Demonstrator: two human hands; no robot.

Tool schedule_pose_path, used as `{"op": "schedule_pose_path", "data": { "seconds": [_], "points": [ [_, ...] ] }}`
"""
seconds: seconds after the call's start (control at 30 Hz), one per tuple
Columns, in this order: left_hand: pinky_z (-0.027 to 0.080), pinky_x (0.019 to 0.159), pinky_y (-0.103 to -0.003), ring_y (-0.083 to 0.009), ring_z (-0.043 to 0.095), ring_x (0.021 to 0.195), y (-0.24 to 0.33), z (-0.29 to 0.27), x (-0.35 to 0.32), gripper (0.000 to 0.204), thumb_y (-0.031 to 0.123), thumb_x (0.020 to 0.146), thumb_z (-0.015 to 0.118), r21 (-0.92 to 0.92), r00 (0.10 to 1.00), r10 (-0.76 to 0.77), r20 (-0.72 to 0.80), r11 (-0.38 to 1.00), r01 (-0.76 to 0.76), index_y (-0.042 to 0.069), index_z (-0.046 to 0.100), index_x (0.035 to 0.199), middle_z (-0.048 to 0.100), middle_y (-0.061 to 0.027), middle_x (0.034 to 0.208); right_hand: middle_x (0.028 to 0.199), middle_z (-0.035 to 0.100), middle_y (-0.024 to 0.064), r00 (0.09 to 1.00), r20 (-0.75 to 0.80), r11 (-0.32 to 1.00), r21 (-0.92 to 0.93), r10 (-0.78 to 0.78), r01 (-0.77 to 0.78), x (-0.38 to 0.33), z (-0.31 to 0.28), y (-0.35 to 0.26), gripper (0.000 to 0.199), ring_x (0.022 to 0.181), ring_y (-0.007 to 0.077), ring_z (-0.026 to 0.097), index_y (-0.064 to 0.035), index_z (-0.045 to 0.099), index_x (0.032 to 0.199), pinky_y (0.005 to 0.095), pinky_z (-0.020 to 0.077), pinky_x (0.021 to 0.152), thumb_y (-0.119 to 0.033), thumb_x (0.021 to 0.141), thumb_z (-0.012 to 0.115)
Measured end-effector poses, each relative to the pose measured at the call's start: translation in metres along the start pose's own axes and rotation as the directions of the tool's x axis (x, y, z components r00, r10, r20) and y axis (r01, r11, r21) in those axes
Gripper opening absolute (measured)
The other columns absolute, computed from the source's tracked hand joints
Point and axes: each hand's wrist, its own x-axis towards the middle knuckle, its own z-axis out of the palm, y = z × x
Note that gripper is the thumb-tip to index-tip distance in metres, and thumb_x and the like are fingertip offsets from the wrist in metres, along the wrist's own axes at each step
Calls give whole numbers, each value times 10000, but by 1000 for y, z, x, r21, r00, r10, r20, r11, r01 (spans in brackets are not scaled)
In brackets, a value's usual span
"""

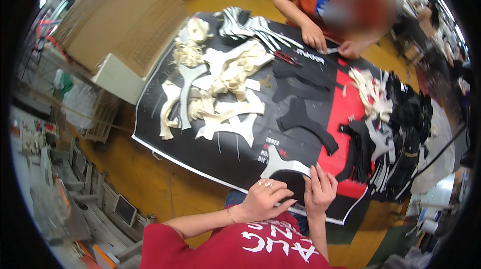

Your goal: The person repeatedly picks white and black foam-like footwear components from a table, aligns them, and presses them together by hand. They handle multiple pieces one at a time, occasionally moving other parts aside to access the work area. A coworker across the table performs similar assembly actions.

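A white Y-shaped fabric piece [283,163] lies near the table's front edge, its forked end to the left. My right hand [320,191] pinches the narrow right end of it, fingers together and pointing up. Just to the left, my left hand [263,200] is curled with thumb and fingers close together, near the piece's lower edge. Whatever those left fingers hold is hidden, apart from a pale sliver beside the thumb. Rings and a thin bracelet show on the left side.
Cream fabric pieces [225,73] are heaped at left, black cut pieces [303,123] at centre. Red-handled snips [286,58] lie farther back. Black and white bundles [401,128] crowd the right edge. Across the table, a co-worker's hands [315,38] handle a small pale strip. A large cardboard box [125,23] stands at left.
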Motion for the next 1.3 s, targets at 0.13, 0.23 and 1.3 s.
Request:
{"op": "schedule_pose_path", "data": {
  "seconds": [0.13, 0.23, 1.3],
  "points": [
    [531, 892, -342, -204, 665, 1082, -8, 9, -8, 525, 319, 1013, 631, -681, 703, -426, 570, 233, 694, 23, 486, 1423, 652, -122, 1241, 1207, 696, 171, 994, 17, 989, 105, -104, 101, 4, 1, -8, 374, 931, 273, 684, -45, 733, 1155, 395, 495, 834, -216, 830, 801],
    [536, 908, -294, -172, 643, 1152, -22, 15, 2, 483, 336, 1098, 462, -833, 685, -566, 459, -7, 553, -2, 455, 1442, 620, -135, 1336, 1169, 700, 163, 994, 5, 980, 162, -114, 111, -4, 2, -14, 389, 898, 288, 679, -24, 729, 1132, 385, 504, 783, -211, 805, 828],
    [470, 650, -196, -37, 591, 760, -175, -302, 122, 456, 140, 1009, 646, -150, 759, -500, -418, 862, 485, -141, 523, 1345, 723, -55, 921, 997, 714, 114, 964, 226, 939, 278, 139, -201, -1, 19, -4, 332, 863, 284, 687, -38, 715, 1145, 381, 517, 749, -121, 833, 793]
  ]
}}
